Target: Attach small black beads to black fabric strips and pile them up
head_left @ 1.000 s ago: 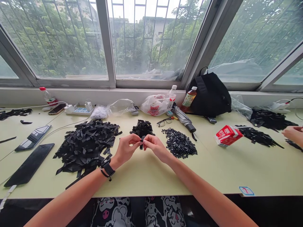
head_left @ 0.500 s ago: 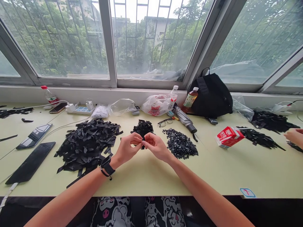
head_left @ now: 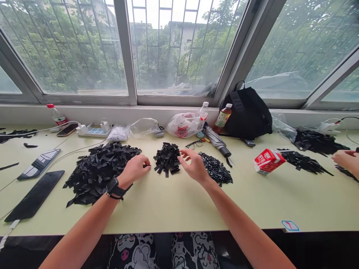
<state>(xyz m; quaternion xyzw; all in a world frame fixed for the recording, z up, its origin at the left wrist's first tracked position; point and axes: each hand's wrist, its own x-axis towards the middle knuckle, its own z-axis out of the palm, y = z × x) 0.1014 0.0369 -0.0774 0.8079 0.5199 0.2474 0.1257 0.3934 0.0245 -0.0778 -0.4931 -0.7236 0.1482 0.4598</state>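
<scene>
My left hand (head_left: 136, 169), with a black watch on its wrist, is at the right edge of a large heap of black strips (head_left: 98, 172). Its fingers are curled together, and a small black strip (head_left: 147, 165) shows at the fingertips. My right hand (head_left: 193, 164) is open, thumb and fingers apart, with nothing visible between them. It hovers by the right side of a smaller pile of black strip pieces (head_left: 167, 158). Behind that hand lies a heap of small shiny black rings or buckles (head_left: 217, 168), partly covered by the hand and wrist.
A red and white milk carton (head_left: 268, 161) stands to the right, near more black strips (head_left: 305, 161). Another person's hand (head_left: 346, 160) is at the right edge. Glasses, an umbrella (head_left: 215, 140), bottles and a black bag (head_left: 246, 112) line the back. Phones lie at left.
My hands were together in front of the small pile, fingertips meeting on a small black piece. They have parted, the left toward the large heap, the right opening beside the small pile.
</scene>
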